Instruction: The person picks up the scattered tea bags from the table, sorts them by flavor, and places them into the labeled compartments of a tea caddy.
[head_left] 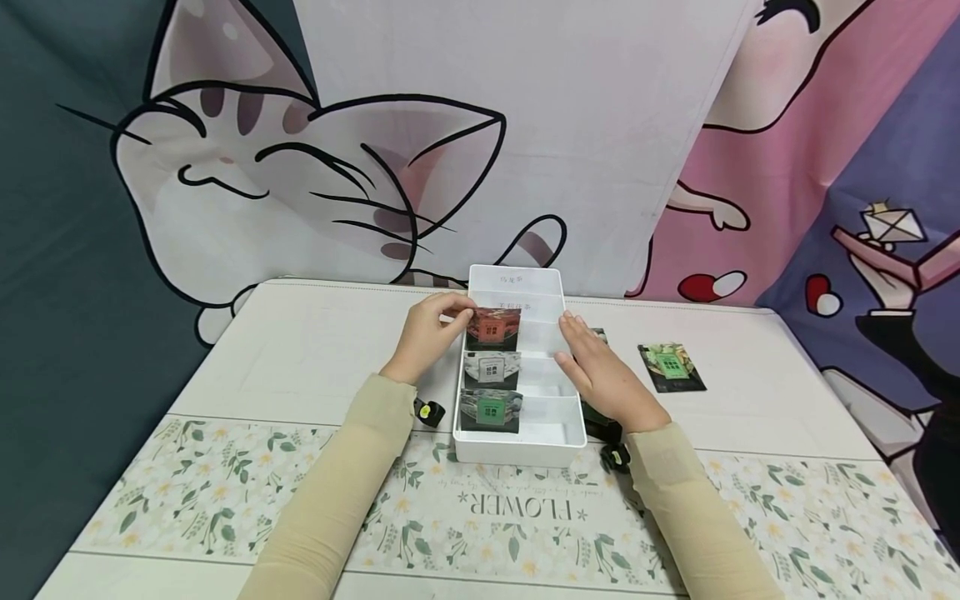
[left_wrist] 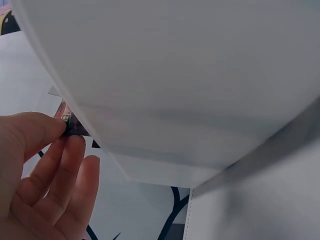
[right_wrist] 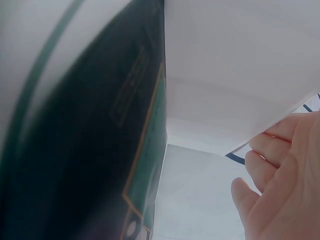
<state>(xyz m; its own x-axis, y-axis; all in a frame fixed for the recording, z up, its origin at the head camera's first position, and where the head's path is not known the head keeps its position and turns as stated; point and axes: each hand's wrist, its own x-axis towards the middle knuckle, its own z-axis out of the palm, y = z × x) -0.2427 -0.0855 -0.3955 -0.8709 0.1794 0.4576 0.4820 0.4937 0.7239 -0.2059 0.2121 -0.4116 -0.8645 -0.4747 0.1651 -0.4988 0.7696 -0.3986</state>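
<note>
A long white divided box (head_left: pixel 521 452) stands on the table in the head view. My left hand (head_left: pixel 429 329) pinches the left edge of a red-and-black tea sachet (head_left: pixel 492 330) between thumb and fingertips, at the box's middle. In the left wrist view, that sachet's corner (left_wrist: pixel 75 124) shows at the thumb, partly hidden by the box wall. Nearer the front, a grey sachet (head_left: pixel 491 371) and a green-labelled sachet (head_left: pixel 491 411) stand in their own compartments. My right hand (head_left: pixel 606 377) lies along the box's right wall, fingers fairly straight, holding nothing; its fingertips (right_wrist: pixel 260 142) are at the wall.
A dark pack with a green label (right_wrist: pixel 115 130) stands right of the box, mostly behind my right hand in the head view. Farther right, a black-and-green sachet (head_left: pixel 671 367) lies flat. Small black devices (head_left: pixel 429 412) sit at both wrists. A cat-print cloth (head_left: pixel 390 192) hangs behind the table.
</note>
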